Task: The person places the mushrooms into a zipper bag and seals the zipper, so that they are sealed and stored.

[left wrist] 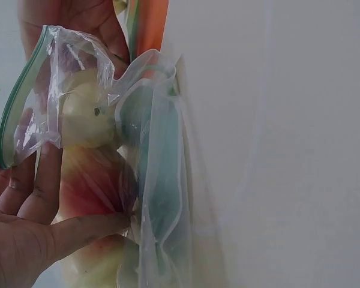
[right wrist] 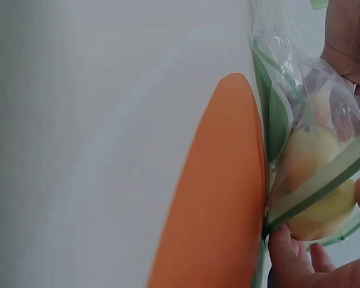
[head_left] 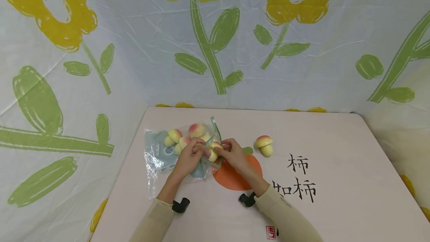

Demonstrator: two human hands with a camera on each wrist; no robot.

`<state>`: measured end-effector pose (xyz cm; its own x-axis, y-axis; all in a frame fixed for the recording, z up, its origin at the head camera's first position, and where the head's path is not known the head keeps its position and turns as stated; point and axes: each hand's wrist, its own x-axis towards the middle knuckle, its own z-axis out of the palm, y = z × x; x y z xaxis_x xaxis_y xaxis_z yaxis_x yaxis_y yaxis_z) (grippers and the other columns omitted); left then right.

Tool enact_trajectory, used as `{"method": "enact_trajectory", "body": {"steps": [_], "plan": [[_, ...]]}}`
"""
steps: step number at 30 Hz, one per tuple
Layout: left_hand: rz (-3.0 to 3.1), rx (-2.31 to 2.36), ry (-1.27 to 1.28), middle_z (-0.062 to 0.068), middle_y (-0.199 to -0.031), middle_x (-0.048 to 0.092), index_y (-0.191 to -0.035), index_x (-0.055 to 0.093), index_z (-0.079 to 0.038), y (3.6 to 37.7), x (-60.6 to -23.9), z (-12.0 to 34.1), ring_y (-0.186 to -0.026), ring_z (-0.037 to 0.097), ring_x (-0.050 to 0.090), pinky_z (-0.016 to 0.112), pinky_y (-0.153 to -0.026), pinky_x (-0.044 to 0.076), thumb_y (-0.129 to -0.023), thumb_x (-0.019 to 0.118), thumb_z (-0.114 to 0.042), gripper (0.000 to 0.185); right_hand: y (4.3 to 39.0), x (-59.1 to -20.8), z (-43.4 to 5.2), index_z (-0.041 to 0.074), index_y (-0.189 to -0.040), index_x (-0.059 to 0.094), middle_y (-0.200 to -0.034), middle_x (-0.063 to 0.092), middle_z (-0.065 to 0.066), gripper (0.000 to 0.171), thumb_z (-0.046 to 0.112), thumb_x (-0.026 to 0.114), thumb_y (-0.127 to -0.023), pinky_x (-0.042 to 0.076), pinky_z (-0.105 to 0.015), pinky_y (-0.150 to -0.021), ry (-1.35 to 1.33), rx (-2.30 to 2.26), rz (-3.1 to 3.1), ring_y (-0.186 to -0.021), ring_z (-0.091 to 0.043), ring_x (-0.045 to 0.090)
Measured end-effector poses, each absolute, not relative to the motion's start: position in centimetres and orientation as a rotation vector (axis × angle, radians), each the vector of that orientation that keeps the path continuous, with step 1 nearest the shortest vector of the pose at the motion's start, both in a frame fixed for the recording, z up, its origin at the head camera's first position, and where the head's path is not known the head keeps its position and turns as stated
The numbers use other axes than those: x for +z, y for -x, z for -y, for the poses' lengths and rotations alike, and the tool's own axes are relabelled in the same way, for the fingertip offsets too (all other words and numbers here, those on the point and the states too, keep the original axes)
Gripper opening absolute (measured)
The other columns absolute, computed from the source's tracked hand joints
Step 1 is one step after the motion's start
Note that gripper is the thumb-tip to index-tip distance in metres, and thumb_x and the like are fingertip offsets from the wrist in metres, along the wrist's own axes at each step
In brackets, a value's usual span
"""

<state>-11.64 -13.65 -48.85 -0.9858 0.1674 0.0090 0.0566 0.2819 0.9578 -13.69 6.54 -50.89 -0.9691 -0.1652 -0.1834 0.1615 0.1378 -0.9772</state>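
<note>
A clear zip bag [head_left: 152,174] with a green-edged mouth and a blue-green print lies on the table. Inside it are several toy mushrooms [head_left: 175,135], pale yellow with pink-tinged caps. My left hand [head_left: 189,160] holds the bag near its mouth, fingers at the green zip edge [left wrist: 12,114] and thumb across the plastic. At the opening, my right hand [head_left: 236,157] grips a toy mushroom [right wrist: 327,210] between thumb and fingers; the zip strip crosses in front of it in the right wrist view. Another toy mushroom [head_left: 264,145] sits outside the bag, right of my right hand.
The pale pink tabletop [head_left: 349,148] carries a printed orange fruit [head_left: 235,176] beside the bag, and black characters [head_left: 298,164] to its right. Flowered cloth [head_left: 147,59] hangs behind and along the sides. Black devices [head_left: 181,205] are on both wrists.
</note>
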Motion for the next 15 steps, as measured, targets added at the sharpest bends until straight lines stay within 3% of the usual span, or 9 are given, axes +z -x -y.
{"method": "enact_trajectory", "body": {"steps": [7,15], "plan": [[-2.442,1.824,-0.253,0.0,-0.085,0.075,-0.119,0.058,-0.014,11.85,-49.5,13.94,-0.085,0.016,0.071,0.043,-0.088,0.052,-0.105,0.055,-0.017,0.015,13.94,-51.38,-6.61,-0.012,-0.125,0.052,-0.111,0.061,-0.022,0.047,0.017,0.071,-0.094,0.055,-0.044,-0.082,0.018,-2.002,-2.051,-0.09,-0.025,0.064],[-2.442,1.825,-0.257,0.0,-0.085,0.075,-0.118,0.059,-0.015,11.75,-49.61,14.01,-0.086,0.017,0.072,0.042,-0.087,0.05,-0.104,0.057,-0.022,0.016,14.05,-51.31,-6.76,-0.01,-0.135,0.045,-0.093,0.052,-0.013,0.06,0.013,0.076,-0.09,0.057,-0.034,-0.077,-0.053,-2.054,-1.962,-0.084,-0.028,0.065]]}}
